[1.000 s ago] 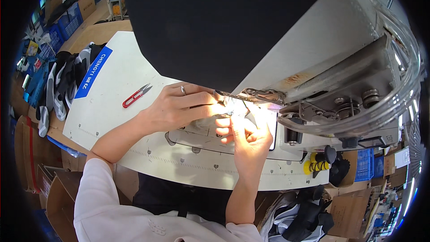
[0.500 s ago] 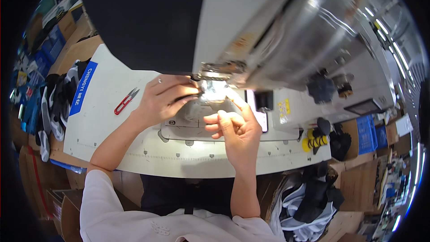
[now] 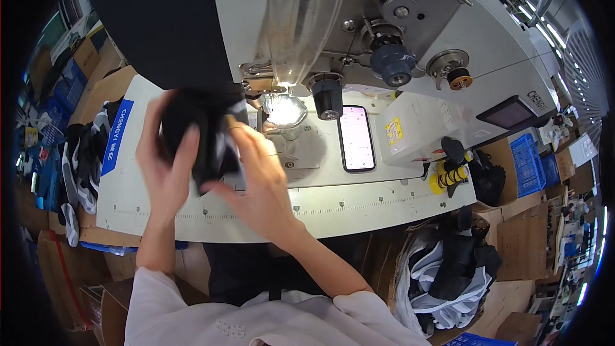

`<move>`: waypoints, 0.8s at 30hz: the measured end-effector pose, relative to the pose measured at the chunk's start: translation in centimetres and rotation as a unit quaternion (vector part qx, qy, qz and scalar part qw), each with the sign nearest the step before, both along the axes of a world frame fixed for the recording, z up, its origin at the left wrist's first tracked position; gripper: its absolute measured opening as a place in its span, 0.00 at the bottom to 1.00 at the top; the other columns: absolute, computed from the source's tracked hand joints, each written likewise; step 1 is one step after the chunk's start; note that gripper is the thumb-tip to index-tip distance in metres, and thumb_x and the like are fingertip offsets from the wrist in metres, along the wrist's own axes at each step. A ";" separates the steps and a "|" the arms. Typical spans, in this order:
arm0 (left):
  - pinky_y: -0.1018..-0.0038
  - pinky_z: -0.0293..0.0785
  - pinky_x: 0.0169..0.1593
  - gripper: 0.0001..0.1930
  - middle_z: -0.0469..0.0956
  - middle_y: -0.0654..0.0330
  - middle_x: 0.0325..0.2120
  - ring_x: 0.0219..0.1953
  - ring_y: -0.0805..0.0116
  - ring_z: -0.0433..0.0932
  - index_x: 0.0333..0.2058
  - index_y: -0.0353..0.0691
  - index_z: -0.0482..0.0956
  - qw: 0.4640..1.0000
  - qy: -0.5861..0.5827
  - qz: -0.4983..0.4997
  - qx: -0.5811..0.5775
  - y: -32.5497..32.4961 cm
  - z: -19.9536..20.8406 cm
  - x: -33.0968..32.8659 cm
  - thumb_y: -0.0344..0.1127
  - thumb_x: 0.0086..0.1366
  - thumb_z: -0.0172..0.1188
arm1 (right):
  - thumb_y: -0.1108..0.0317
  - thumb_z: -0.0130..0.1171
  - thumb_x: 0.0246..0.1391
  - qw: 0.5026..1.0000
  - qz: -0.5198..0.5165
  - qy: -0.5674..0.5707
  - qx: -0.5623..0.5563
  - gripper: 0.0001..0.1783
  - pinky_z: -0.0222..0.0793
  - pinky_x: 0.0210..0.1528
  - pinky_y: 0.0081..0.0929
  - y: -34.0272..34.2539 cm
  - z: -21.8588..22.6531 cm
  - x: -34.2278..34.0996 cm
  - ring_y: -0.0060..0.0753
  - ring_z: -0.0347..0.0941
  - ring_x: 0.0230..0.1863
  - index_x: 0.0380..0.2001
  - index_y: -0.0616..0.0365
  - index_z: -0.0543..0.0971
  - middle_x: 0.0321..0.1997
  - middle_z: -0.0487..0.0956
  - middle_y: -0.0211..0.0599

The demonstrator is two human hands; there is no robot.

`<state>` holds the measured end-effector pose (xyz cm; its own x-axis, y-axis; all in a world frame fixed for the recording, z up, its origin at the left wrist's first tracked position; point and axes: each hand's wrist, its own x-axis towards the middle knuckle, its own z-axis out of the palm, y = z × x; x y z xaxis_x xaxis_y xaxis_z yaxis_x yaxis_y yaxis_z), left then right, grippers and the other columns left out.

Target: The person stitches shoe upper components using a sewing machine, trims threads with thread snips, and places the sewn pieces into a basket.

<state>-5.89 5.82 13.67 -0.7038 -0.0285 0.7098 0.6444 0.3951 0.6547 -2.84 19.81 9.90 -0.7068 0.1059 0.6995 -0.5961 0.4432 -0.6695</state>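
Black piece (image 3: 204, 129) of material, blurred by motion, was held up between two bare hands over the left part of a white worktable (image 3: 320, 208). The left hand (image 3: 165, 160) gripped its left side, thumb laid across the face turned to the wearer; the other fingers wrapped around the far edge, partly hidden. The right hand (image 3: 261, 182) held the right side, its fingers bent close together against the material and its thumb near the lower edge; whether that thumb pressed on it could not be told. Just right of the hands, a lamp-lit stitching area (image 3: 283, 112) glowed white beneath a large sewing machine (image 3: 474, 99) with dark knobs. Farther right, a phone (image 3: 357, 138) with a lit screen lay in front of the machine. Near the table's right end stood a yellow holder with black bands (image 3: 447, 181). On the far left, beyond a blue strip (image 3: 117, 138) on the table, black, grey and white pieces (image 3: 83, 160) were heaped. At lower right, similar pieces (image 3: 442, 275) filled a box, and a blue crate (image 3: 526, 166) sat behind.
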 end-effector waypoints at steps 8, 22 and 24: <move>0.67 0.55 0.65 0.26 0.69 0.52 0.57 0.62 0.59 0.65 0.61 0.36 0.64 0.977 -0.119 -0.041 -0.175 -4.3 -1.4 0.2 0.30 0.63 0.53 | 0.77 0.60 0.46 0.979 0.191 -0.033 0.065 0.21 0.64 0.48 0.38 -1.5 -1.1 2.1 0.45 0.69 0.44 0.46 0.64 0.71 0.42 0.74 0.42; 0.64 0.56 0.65 0.23 0.77 0.57 0.49 0.58 0.59 0.70 0.52 0.37 0.74 0.963 -0.140 -0.203 -0.106 -5.9 -4.3 0.2 0.46 0.64 0.57 | 0.85 0.58 0.49 0.947 0.219 -0.214 -0.101 0.32 0.70 0.37 0.23 -1.3 -5.0 2.8 0.28 0.75 0.33 0.60 0.61 0.68 0.34 0.78 0.38; 0.65 0.62 0.60 0.26 0.77 0.58 0.46 0.55 0.59 0.69 0.53 0.38 0.73 0.926 -0.117 -0.190 -0.306 -7.0 -1.9 0.8 0.39 0.57 0.66 | 0.84 0.58 0.49 0.970 0.198 -0.127 -0.065 0.28 0.70 0.38 0.22 0.8 -3.9 2.1 0.27 0.76 0.35 0.56 0.62 0.72 0.34 0.79 0.38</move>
